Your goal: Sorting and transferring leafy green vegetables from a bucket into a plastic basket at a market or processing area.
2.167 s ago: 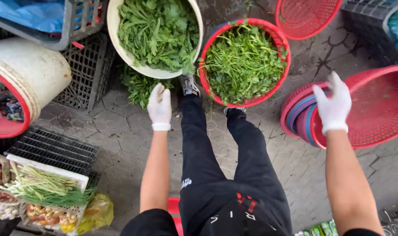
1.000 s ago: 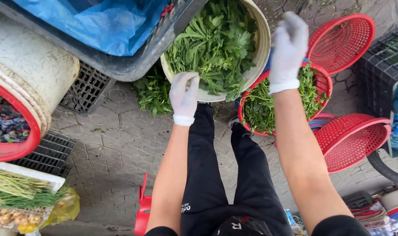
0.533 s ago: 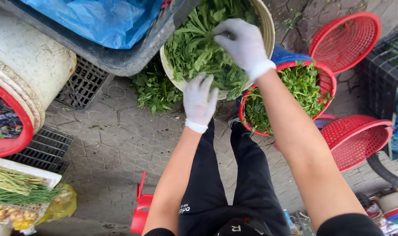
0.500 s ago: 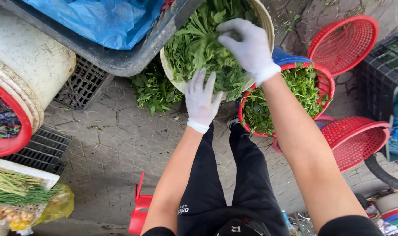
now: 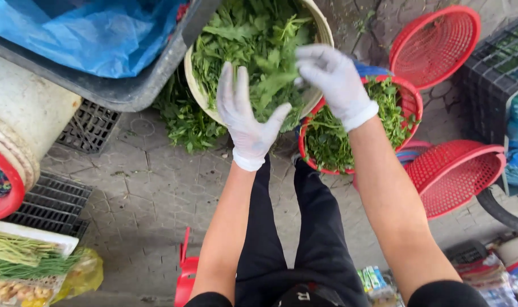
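Right hand (image 5: 333,79) pinches greens (image 5: 253,51) at upper centre over the bowl (image 5: 324,34); left hand (image 5: 247,122) spreads open just below.

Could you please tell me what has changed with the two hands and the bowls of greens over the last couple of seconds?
The right hand left the stacked red baskets and swung across to the cream bowl, where it now grips a sprig of leafy greens. The left hand opened, fingers spread, below that sprig. The red bowl of greens stayed put.
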